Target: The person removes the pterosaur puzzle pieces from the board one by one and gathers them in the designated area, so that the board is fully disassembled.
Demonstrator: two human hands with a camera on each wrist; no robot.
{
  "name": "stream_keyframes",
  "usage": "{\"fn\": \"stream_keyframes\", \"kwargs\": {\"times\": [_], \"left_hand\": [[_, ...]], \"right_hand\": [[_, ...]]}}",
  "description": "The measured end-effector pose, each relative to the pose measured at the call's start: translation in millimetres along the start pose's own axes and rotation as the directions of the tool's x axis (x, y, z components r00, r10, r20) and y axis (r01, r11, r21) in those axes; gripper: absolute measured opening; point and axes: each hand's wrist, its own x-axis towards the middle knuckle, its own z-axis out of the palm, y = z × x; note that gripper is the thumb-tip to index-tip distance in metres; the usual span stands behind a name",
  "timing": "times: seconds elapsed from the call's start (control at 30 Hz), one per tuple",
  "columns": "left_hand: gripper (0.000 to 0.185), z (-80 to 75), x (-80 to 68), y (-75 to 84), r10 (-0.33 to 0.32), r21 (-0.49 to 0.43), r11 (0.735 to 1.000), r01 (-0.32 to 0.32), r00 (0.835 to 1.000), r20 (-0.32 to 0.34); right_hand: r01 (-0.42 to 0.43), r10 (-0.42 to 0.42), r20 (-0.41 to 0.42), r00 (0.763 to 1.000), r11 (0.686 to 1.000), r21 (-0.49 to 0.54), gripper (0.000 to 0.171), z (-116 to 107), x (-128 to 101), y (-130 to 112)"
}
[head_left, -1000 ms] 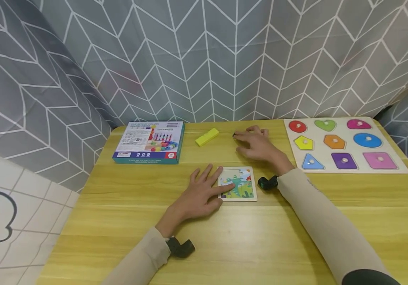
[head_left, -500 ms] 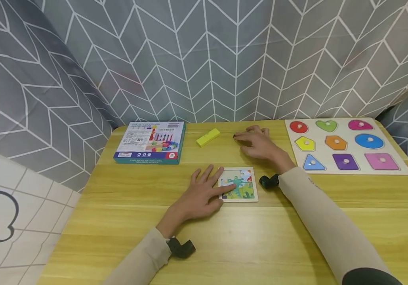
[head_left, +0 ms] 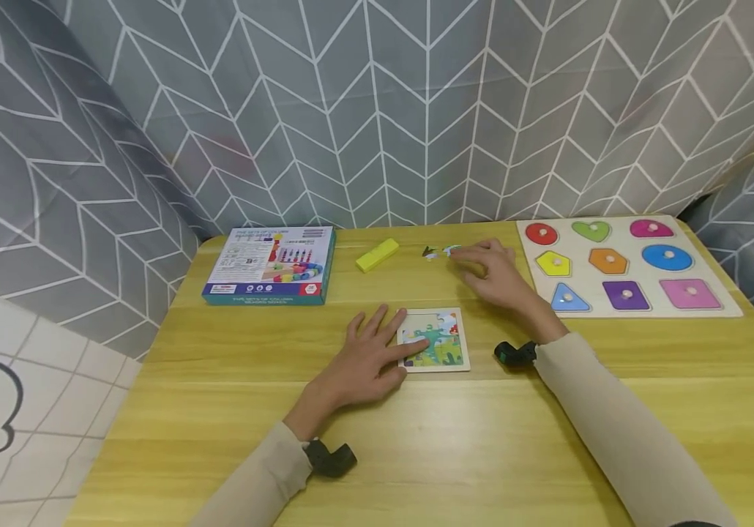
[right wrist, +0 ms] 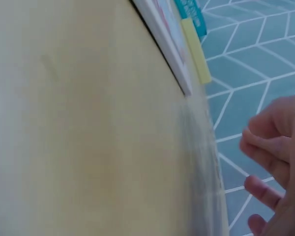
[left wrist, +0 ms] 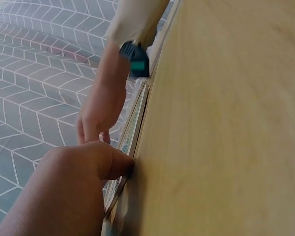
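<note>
The right hand (head_left: 497, 274) reaches to the far side of the counter (head_left: 449, 446), its fingers bent downward; in the right wrist view the thumb and forefinger meet, but I cannot tell whether that grip has anything between its tips. What has just changed is here: half a second ago this hand covered the spot where loose jigsaw pieces (head_left: 429, 252) now show — only a dark bit peeped out at the fingertips — and it has since drawn toward its own right. At least 2 bits of piece are visible, 1 dark and 1 multicoloured, the latter right at the fingertips. For the work in hand, I judge this exposes the loose pieces and leaves them well apart from the dinosaur jigsaw puzzle (head_left: 439, 338), which lies flat nearer the person, its upper left looking pale and possibly unfilled. The left hand (head_left: 365, 373) has stayed put there — grip released, fingers spread, the forefinger straight across the picture, seemingly steadying it. Farther out, a yellow bar-shaped block (head_left: 377, 255) lies left of the pieces, then the column-beads box (head_left: 268, 267); to the right sits the 9-shape peg board (head_left: 580, 265).
</note>
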Motion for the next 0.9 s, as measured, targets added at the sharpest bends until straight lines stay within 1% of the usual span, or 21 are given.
{"fn": "stream_keyframes", "kwargs": {"times": [0.13, 0.27, 0.33, 0.43, 0.53, 0.7, 0.9], "left_hand": [[0.051, -0.3, -1.1, -0.6, -0.009, -0.012, 1.000, 0.009, 1.000, 0.005], [0.050, -0.9, -0.4, -1.3, -0.003, -0.016, 1.000, 0.003, 1.000, -0.003], [0.050, -0.6, 0.2, -1.5, 0.003, -0.013, 1.000, -0.004, 1.000, -0.008], [0.051, 0.6, 1.3, -2.1, 0.000, 0.000, 1.000, 0.000, 1.000, 0.002], [0.051, 1.6, 2.3, -2.7, -0.002, 0.012, 1.000, 0.002, 1.000, 0.011], [0.051, 1.6, 2.1, -2.8, 0.002, 0.005, 1.000, -0.002, 1.000, 0.002], [0.051, 1.3, 1.5, -2.7, -0.008, -0.007, 1.000, 0.008, 1.000, 0.006]], "right_hand": [[0.004, -0.006, 0.051, 0.999, 0.999, 0.037, 0.033, 1, -20, -8], [0.028, -0.036, 0.106, 0.994, 0.996, 0.079, 0.030, 5, -36, -19], [0.044, -0.055, 0.117, 0.992, 0.995, 0.093, 0.030, 7, -42, -25], [0.059, -0.072, 0.130, 0.989, 0.993, 0.103, 0.029, 9, -49, -33], [0.063, -0.075, 0.149, 0.986, 0.995, 0.083, 0.030, 11, -53, -37], [0.064, -0.065, 0.187, 0.980, 0.998, 0.014, 0.035, 17, -59, -38], [0.060, -0.060, 0.196, 0.979, 0.998, 0.010, 0.048, 19, -61, -40]]}}
